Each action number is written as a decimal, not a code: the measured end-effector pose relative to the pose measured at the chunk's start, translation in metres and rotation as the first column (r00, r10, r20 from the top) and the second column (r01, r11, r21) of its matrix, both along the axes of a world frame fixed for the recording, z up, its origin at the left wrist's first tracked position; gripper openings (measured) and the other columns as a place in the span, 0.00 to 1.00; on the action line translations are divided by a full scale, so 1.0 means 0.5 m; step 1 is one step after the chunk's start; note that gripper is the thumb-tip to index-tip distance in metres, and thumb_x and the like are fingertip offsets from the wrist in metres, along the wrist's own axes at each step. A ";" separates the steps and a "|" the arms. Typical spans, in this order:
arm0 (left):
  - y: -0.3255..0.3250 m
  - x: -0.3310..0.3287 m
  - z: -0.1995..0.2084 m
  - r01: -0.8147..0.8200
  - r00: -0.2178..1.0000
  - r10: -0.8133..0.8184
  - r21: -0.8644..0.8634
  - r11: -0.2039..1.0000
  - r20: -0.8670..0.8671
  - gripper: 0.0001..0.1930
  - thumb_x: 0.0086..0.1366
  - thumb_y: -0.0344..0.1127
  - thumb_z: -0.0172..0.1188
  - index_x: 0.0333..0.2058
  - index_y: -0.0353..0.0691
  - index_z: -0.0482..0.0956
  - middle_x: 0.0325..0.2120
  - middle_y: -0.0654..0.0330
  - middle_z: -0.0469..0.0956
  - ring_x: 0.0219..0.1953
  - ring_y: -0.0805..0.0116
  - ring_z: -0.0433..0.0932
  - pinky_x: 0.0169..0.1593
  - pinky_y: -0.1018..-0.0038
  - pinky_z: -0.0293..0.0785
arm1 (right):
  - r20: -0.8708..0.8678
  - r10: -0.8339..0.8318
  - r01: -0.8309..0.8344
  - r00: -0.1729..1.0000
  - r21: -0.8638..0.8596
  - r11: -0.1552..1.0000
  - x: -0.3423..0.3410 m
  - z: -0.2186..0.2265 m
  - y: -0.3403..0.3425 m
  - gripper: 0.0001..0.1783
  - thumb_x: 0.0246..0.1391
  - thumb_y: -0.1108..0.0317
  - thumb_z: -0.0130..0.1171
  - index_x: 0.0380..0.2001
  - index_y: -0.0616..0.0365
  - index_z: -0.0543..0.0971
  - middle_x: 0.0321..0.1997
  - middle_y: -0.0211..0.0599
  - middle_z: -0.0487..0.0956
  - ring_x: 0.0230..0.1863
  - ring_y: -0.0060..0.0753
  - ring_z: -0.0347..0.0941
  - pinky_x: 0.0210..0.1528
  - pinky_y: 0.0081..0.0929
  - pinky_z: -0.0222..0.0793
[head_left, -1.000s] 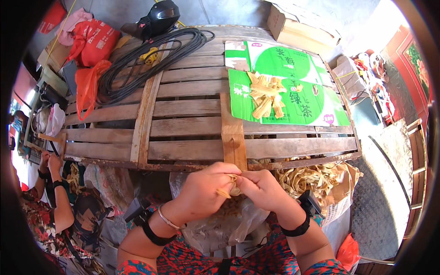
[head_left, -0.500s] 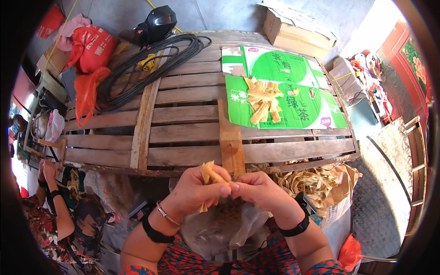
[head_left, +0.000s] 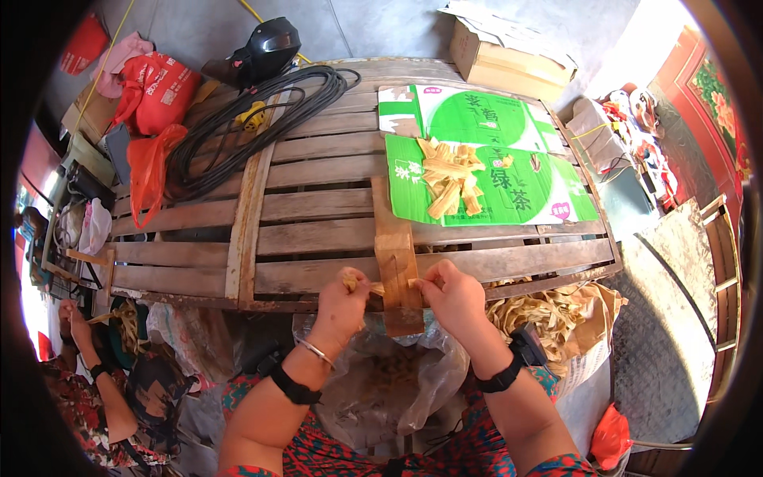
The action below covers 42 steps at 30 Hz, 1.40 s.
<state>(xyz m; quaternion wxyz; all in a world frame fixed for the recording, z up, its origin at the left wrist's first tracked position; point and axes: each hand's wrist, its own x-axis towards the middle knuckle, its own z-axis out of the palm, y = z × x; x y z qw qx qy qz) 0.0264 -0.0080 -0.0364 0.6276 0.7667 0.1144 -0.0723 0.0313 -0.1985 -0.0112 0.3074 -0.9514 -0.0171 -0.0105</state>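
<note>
My left hand (head_left: 346, 296) is closed around a folded bundle of pale yellow dried strips (head_left: 350, 281), perhaps husk or leaf. From it a strip end (head_left: 378, 288) reaches to the wooden block (head_left: 397, 254), which juts past the table's near edge. On the block's other side my right hand (head_left: 453, 290) is closed in a pinch at the block's right edge. Whatever lies between its fingertips is too small to make out. Below both hands a clear plastic bag (head_left: 429, 381) hangs open over my lap, with brownish bits inside.
On the slatted wooden table (head_left: 318, 203), a pile of dried strips (head_left: 451, 179) lies on flattened green cardboard (head_left: 493, 119). Black cable (head_left: 191, 151) coils at left. A sack of strips (head_left: 588, 350) stands at right. A co-worker's hands (head_left: 75, 322) hold a strip at far left.
My hands have moved apart and forward, from touching each other before the table edge to either side of the wooden block. The co-worker's hands have dropped a little.
</note>
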 end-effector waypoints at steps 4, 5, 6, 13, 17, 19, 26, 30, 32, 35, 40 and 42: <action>0.004 -0.021 0.020 0.012 0.937 -0.046 0.101 0.995 0.346 0.07 0.66 0.32 0.56 0.32 0.34 0.76 0.25 0.58 0.78 0.29 0.72 0.76 0.32 0.73 0.72 | 0.222 0.105 -0.141 0.969 0.150 0.979 -0.027 0.026 0.009 0.08 0.53 0.69 0.60 0.34 0.57 0.73 0.20 0.41 0.77 0.23 0.44 0.76 0.24 0.32 0.69; 0.003 -0.033 0.030 -0.006 0.849 -0.045 0.096 0.995 0.527 0.07 0.66 0.32 0.55 0.32 0.34 0.76 0.26 0.58 0.78 0.30 0.72 0.77 0.34 0.74 0.73 | 0.304 0.161 -0.206 0.939 0.119 0.971 -0.037 0.033 0.017 0.07 0.53 0.70 0.59 0.35 0.57 0.73 0.20 0.41 0.76 0.23 0.44 0.76 0.24 0.33 0.68; -0.002 -0.047 0.038 0.076 0.877 -0.076 0.019 0.997 0.475 0.07 0.66 0.31 0.55 0.32 0.34 0.76 0.27 0.58 0.78 0.31 0.73 0.77 0.35 0.74 0.73 | 0.383 0.217 -0.268 0.898 0.083 0.960 -0.048 0.041 0.025 0.06 0.53 0.71 0.58 0.35 0.56 0.73 0.20 0.40 0.76 0.22 0.45 0.75 0.23 0.34 0.68; -0.024 -0.107 0.077 0.497 0.833 -0.543 -0.284 0.820 -0.109 0.09 0.66 0.34 0.57 0.36 0.33 0.80 0.27 0.62 0.79 0.29 0.80 0.75 0.31 0.77 0.73 | 0.632 0.505 -0.689 0.588 0.064 0.722 -0.061 0.088 0.033 0.08 0.46 0.76 0.56 0.33 0.57 0.76 0.17 0.31 0.73 0.15 0.34 0.70 0.19 0.31 0.65; 0.013 -0.098 0.120 0.817 0.347 -0.857 -0.571 0.078 0.380 0.11 0.66 0.37 0.60 0.41 0.35 0.81 0.27 0.65 0.80 0.31 0.78 0.76 0.33 0.78 0.72 | 0.619 0.398 -0.642 0.677 0.230 0.732 -0.058 0.092 0.016 0.04 0.53 0.74 0.54 0.28 0.59 0.78 0.18 0.34 0.75 0.17 0.36 0.72 0.21 0.32 0.67; 0.024 -0.091 0.139 0.770 0.576 -0.767 -0.503 0.392 0.284 0.11 0.64 0.37 0.62 0.41 0.38 0.82 0.25 0.65 0.79 0.28 0.76 0.75 0.30 0.76 0.70 | 0.406 0.304 -0.454 0.862 0.348 0.820 -0.066 0.080 0.022 0.07 0.57 0.72 0.55 0.26 0.61 0.79 0.18 0.36 0.75 0.18 0.37 0.72 0.23 0.30 0.69; 0.028 -0.065 0.127 0.257 0.494 -0.708 0.693 0.674 0.505 0.16 0.53 0.43 0.66 0.43 0.56 0.82 0.22 0.66 0.69 0.24 0.65 0.71 0.26 0.72 0.70 | -0.437 0.538 0.052 0.720 0.808 0.587 -0.056 0.022 0.011 0.06 0.58 0.71 0.58 0.29 0.62 0.79 0.22 0.25 0.75 0.19 0.18 0.68 0.20 0.17 0.61; 0.034 -0.062 0.114 0.198 0.372 -0.663 0.642 0.741 0.650 0.14 0.53 0.41 0.65 0.40 0.53 0.82 0.25 0.67 0.72 0.27 0.66 0.73 0.31 0.70 0.71 | -0.495 0.744 0.478 0.448 0.836 0.269 -0.058 0.014 0.014 0.06 0.56 0.69 0.60 0.32 0.62 0.78 0.20 0.25 0.74 0.17 0.13 0.64 0.16 0.13 0.53; 0.033 -0.067 0.117 0.082 0.378 -0.601 0.621 0.780 0.704 0.13 0.53 0.38 0.65 0.39 0.50 0.82 0.30 0.66 0.74 0.31 0.64 0.75 0.36 0.67 0.72 | -0.330 0.792 0.572 0.514 0.820 -0.030 -0.068 0.016 0.035 0.06 0.57 0.69 0.59 0.33 0.61 0.78 0.19 0.24 0.74 0.17 0.13 0.65 0.17 0.13 0.55; 0.028 -0.073 0.126 -0.106 0.457 -0.497 0.599 0.794 0.738 0.13 0.52 0.33 0.65 0.39 0.46 0.81 0.38 0.61 0.78 0.40 0.60 0.77 0.46 0.62 0.70 | -0.510 0.288 0.484 0.811 0.860 0.160 -0.086 0.028 0.061 0.07 0.61 0.67 0.57 0.36 0.60 0.78 0.22 0.26 0.76 0.18 0.14 0.66 0.18 0.12 0.58; 0.035 -0.067 0.130 0.227 0.723 -0.440 0.419 0.879 0.532 0.16 0.51 0.30 0.65 0.41 0.41 0.82 0.49 0.55 0.76 0.48 0.55 0.76 0.53 0.58 0.66 | -0.089 0.215 -0.046 0.973 0.833 0.552 -0.095 0.044 0.057 0.10 0.63 0.65 0.55 0.37 0.61 0.79 0.27 0.30 0.79 0.23 0.15 0.70 0.22 0.13 0.63; 0.038 -0.065 0.125 0.261 0.691 -0.527 0.510 0.820 0.495 0.15 0.50 0.28 0.64 0.40 0.40 0.81 0.51 0.55 0.75 0.50 0.56 0.75 0.54 0.57 0.65 | -0.133 0.237 -0.062 0.962 0.740 0.670 -0.097 0.038 0.052 0.11 0.62 0.64 0.57 0.37 0.62 0.79 0.25 0.31 0.79 0.23 0.18 0.71 0.22 0.17 0.66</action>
